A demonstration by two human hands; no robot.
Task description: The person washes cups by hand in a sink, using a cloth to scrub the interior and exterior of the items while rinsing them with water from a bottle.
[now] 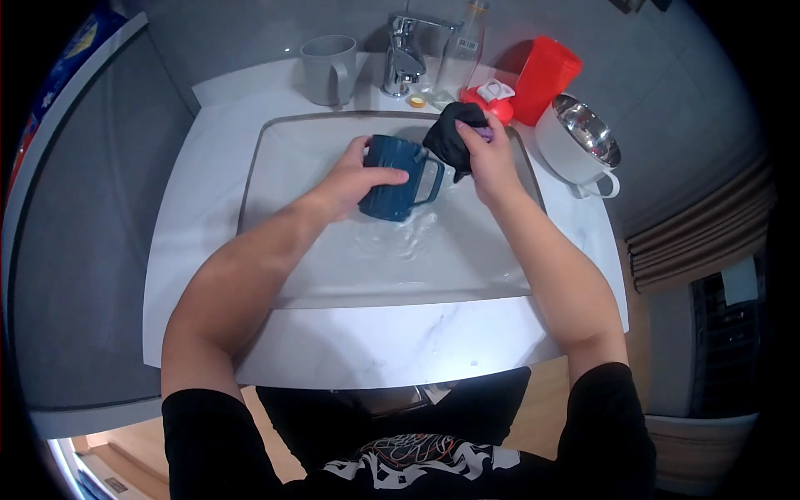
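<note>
Over the white sink basin [333,271], my left hand [354,181] grips a dark blue mug [390,187] by its side, thumb across the front. The mug is tilted, and its handle points right. To the right of it, my right hand [490,158] clutches a bunched black cloth [452,137]; a bit of something purple shows between the fingers. Cloth and mug are close together, the cloth just above the handle. Rippling water lies in the basin beneath the mug.
Behind the basin stand a grey mug [327,71], a chrome faucet [403,58] and a clear glass bottle [461,54]. A small yellow cap [417,102] lies near the faucet. At right are a red lid [490,102], a red cup [546,79] and a white steel-lined cup [575,142].
</note>
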